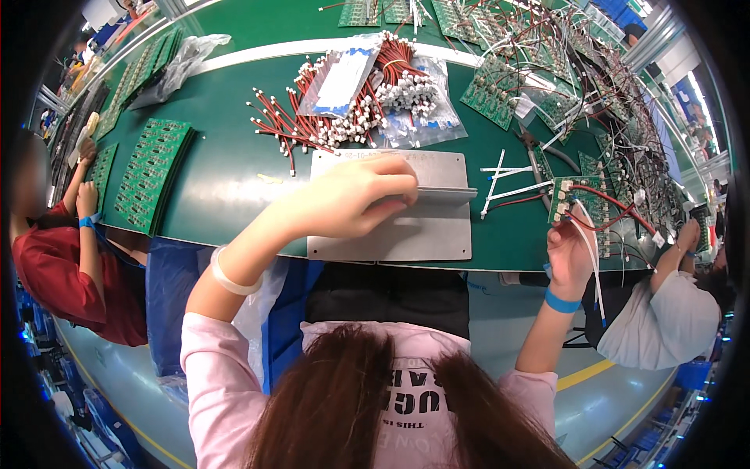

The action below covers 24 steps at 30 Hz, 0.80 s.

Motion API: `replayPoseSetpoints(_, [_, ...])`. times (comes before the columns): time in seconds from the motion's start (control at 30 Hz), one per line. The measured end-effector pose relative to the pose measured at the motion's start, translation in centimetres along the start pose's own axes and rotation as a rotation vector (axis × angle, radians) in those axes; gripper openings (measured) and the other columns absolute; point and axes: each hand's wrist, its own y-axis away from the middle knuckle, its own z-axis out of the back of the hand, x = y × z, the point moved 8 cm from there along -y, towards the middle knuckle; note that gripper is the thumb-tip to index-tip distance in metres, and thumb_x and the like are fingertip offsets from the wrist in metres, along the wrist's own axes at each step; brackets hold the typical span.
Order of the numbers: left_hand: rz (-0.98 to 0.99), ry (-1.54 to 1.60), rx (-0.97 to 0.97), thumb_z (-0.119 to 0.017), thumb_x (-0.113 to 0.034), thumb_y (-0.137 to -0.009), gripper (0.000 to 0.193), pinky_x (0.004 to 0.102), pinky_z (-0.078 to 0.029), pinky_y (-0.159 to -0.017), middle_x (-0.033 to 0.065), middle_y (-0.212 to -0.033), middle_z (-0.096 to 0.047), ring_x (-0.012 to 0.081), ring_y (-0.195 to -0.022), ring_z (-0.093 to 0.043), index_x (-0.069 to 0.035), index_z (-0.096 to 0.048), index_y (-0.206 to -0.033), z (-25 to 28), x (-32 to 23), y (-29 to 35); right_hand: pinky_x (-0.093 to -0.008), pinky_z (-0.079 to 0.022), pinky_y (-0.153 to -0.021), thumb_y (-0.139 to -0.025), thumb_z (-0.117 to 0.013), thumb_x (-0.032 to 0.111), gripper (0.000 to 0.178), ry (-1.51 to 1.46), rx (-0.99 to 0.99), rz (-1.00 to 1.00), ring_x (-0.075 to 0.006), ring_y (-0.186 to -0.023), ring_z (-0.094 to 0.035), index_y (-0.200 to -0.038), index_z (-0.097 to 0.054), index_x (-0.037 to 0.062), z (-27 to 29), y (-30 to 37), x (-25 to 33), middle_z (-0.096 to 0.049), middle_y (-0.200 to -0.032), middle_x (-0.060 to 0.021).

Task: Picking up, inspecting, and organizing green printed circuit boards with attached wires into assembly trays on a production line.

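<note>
My left hand is over a grey metal plate at the table's front edge. Its fingers are curled together beside the raised metal bar on that plate; anything between the fingertips is hidden. On the right, my right hand grips a small green circuit board by its lower edge. The board carries cream connectors, with red and black wires running off to the right. White strips hang down past the fingers.
Beyond the plate lies a heap of red-and-black cables with white plugs, plus plastic bags. Stacked green boards stand at left. Pliers and tangled wired boards lie at right. Co-workers sit at left and right.
</note>
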Motion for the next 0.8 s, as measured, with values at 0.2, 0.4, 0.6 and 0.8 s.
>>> replayPoseSetpoints(0.2, [0.023,0.054,-0.053,-0.047,0.0,-0.064,0.021,0.0303,-0.038,-0.068,0.0104,-0.087,-0.046,0.0253,-0.081,-0.046,-0.002,-0.046,-0.084,1.0,-0.6,-0.1,-0.0208,-0.037,-0.043,-0.075,-0.041,0.012,0.014,0.06,0.069,0.047,-0.0142,-0.06,-0.05,-0.083,-0.049,0.0019,-0.2,0.2,0.5,-0.053,-0.073,-0.0081])
replayPoseSetpoints(0.4, [0.046,0.025,0.04,-0.047,0.0,-0.063,0.021,0.0303,-0.038,-0.069,0.0105,-0.088,-0.045,0.0255,-0.081,-0.045,-0.002,-0.045,-0.084,-0.4,-0.3,-0.3,-0.0219,-0.036,-0.045,-0.076,-0.04,0.014,0.017,0.107,0.124,0.091,-0.0152,-0.064,-0.051,-0.085,-0.049,0.0021,-1.1,0.4,0.1,-0.054,-0.075,-0.0083])
replayPoseSetpoints(0.6, [0.023,0.036,0.007,-0.047,0.0,-0.063,0.021,0.0301,-0.038,-0.067,0.0103,-0.085,-0.046,0.0257,-0.08,-0.046,-0.003,-0.045,-0.083,0.0,-0.2,-0.4,-0.0229,-0.035,-0.047,-0.078,-0.036,0.019,0.023,0.097,0.152,0.086,-0.0166,-0.064,-0.05,-0.085,-0.049,0.0015,-1.0,0.5,0.1,-0.054,-0.076,-0.0089])
replayPoseSetpoints(0.8, [0.087,0.054,-0.044,-0.047,0.0,-0.063,0.023,0.0303,-0.038,-0.066,0.0102,-0.083,-0.046,0.026,-0.077,-0.046,-0.003,-0.043,-0.085,0.1,-0.1,-0.2,-0.0222,-0.035,-0.046,-0.076,-0.04,0.016,0.017,0.126,0.177,0.089,-0.0152,-0.063,-0.049,-0.082,-0.049,0.0027,-1.5,0.7,0.2,-0.053,-0.074,-0.008])
